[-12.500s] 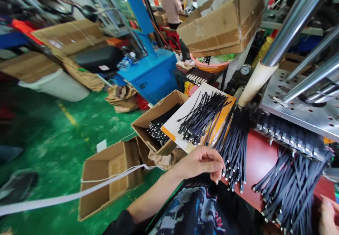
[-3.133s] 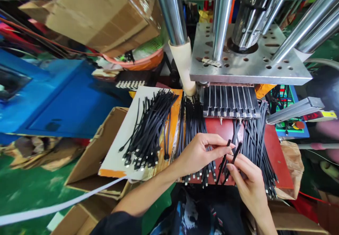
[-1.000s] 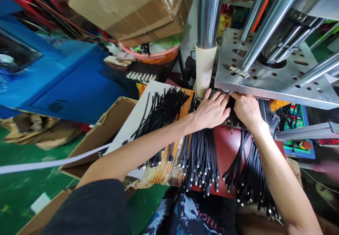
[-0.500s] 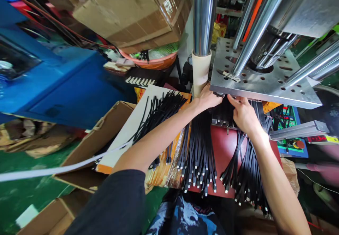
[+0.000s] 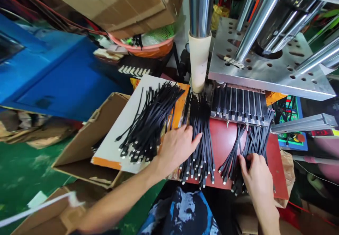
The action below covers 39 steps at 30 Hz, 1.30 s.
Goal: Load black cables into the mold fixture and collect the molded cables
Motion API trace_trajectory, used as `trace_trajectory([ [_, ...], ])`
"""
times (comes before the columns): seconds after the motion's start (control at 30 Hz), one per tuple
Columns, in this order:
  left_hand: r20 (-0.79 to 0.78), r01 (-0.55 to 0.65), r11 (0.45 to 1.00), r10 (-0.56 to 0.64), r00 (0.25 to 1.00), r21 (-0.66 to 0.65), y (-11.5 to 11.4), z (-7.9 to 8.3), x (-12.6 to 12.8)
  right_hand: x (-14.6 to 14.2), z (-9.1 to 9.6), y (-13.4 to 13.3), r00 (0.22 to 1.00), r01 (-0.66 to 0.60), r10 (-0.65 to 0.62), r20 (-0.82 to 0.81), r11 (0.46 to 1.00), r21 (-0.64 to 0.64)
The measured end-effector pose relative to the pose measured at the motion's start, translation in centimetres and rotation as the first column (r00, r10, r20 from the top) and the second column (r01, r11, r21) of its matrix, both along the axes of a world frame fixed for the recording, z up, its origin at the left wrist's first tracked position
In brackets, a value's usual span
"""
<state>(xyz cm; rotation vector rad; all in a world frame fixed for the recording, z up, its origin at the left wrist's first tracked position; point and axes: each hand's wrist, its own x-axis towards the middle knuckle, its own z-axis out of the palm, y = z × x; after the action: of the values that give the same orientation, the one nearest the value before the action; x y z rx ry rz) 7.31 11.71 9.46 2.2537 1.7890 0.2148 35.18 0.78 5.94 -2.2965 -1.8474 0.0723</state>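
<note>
My left hand (image 5: 178, 144) is over the left side of the middle bundle of black cables (image 5: 201, 132), thumb stretched away from the bent fingers. It appears to hold nothing. My right hand (image 5: 256, 173) reaches down onto the right bundle of black cables (image 5: 253, 139), thumb and index finger apart; whether a cable lies under its fingertips is hidden. Behind the hands, a metal mould (image 5: 239, 104) with parallel slots sits under the press plate (image 5: 267, 71). Small connectors show along its front edge. A further pile of black cables (image 5: 156, 118) lies on a white board (image 5: 111, 146) at the left.
Chrome press columns (image 5: 202, 9) rise behind the red work surface (image 5: 222, 150), one with a white sleeve (image 5: 199, 64). An open cardboard box (image 5: 87, 146) stands left, near a blue machine (image 5: 60, 72). A green control panel (image 5: 293, 122) is at the right, beside a metal bar (image 5: 304, 122).
Both hands have come out from under the press plate toward me, the left to the middle bundle, the right to the right bundle. The slotted mould is now uncovered. The view has shifted slightly.
</note>
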Motion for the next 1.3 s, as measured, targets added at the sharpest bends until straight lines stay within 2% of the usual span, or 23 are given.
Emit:
trace_trajectory([
  [0.07,0.016,0.001,0.996,0.0,1.0,-0.091,-1.5,-1.3,-0.9,0.5,-1.2,-0.9,0.996,0.022,-0.023,-0.084,1.0,-0.011],
  [0.13,0.076,0.027,0.99,-0.016,0.997,-0.141,-1.6,-2.3,-1.3,0.8,-1.1,-1.0,0.962,0.088,-0.09,-0.256,0.996,-0.021],
  [0.2,0.121,0.016,0.984,0.005,0.993,-0.175,-1.2,-2.7,-1.5,1.0,-0.1,-1.0,0.872,0.158,-0.158,-0.464,0.987,-0.04],
  [0.27,0.127,-0.019,0.983,0.043,0.991,-0.182,-0.9,-2.8,-1.5,0.9,1.3,-1.3,0.75,0.187,-0.174,-0.638,0.981,-0.047],
  [0.37,0.15,-0.026,0.978,0.058,0.987,-0.206,-0.9,-2.7,-1.5,0.1,2.9,-2.5,0.606,0.178,-0.146,-0.782,0.983,-0.046],
  [0.47,0.265,-0.005,0.966,0.076,0.961,-0.26,-0.9,-2.1,-1.6,-1.2,3.6,-3.8,0.511,0.127,-0.103,-0.854,0.991,-0.043],
  [0.57,0.365,0.019,0.964,0.081,0.928,-0.264,-0.8,-1.1,-1.9,-2.7,3.9,-4.4,0.42,-0.01,0.003,-0.907,1.0,-0.001],
  [0.67,0.431,0.008,0.976,0.089,0.898,-0.219,-1.1,0.0,-1.9,-3.9,4.1,-4.3,0.382,-0.124,0.103,-0.918,0.991,0.06],
  [0.73,0.575,0.049,0.949,0.147,0.805,-0.311,-2.0,0.5,-1.6,-4.7,4.1,-3.9,0.375,-0.179,0.147,-0.915,0.98,0.084],
  [0.77,0.66,0.11,0.908,0.206,0.723,-0.405,-2.6,0.7,-1.4,-5.1,4.0,-3.7,0.37,-0.209,0.164,-0.915,0.974,0.09],
  [0.83,0.767,0.285,0.774,0.365,0.528,-0.565,-4.1,0.8,-0.7,-6.1,3.9,-3.3,0.36,-0.269,0.187,-0.914,0.959,0.09],
  [0.87,0.782,0.359,0.715,0.432,0.449,-0.6,-4.9,0.9,-0.3,-6.5,3.8,-3.1,0.357,-0.305,0.197,-0.913,0.948,0.085],
  [0.9,0.788,0.401,0.683,0.475,0.392,-0.61,-5.7,0.9,0.1,-7.0,3.8,-2.9,0.357,-0.341,0.207,-0.911,0.937,0.079],
  [0.97,0.795,0.42,0.675,0.507,0.331,-0.606,-7.0,0.9,0.7,-7.6,3.8,-2.8,0.379,-0.391,0.223,-0.898,0.918,0.063],
  [1.03,0.794,0.418,0.675,0.507,0.334,-0.607,-7.9,1.1,0.9,-7.6,4.0,-2.9,0.404,-0.417,0.24,-0.883,0.907,0.056],
  [1.17,0.774,0.436,0.643,0.476,0.417,-0.63,-8.3,1.5,0.8,-6.3,4.6,-3.1,0.391,-0.503,0.226,-0.892,0.864,-0.001],
  [1.23,0.784,0.444,0.659,0.404,0.471,-0.607,-8.5,1.6,0.7,-5.5,4.6,-2.9,0.367,-0.541,0.167,-0.915,0.838,-0.064],
  [1.3,0.802,0.461,0.708,0.255,0.541,-0.535,-9.0,1.7,0.7,-5.1,4.3,-2.4,0.297,-0.512,0.049,-0.954,0.851,-0.116],
])
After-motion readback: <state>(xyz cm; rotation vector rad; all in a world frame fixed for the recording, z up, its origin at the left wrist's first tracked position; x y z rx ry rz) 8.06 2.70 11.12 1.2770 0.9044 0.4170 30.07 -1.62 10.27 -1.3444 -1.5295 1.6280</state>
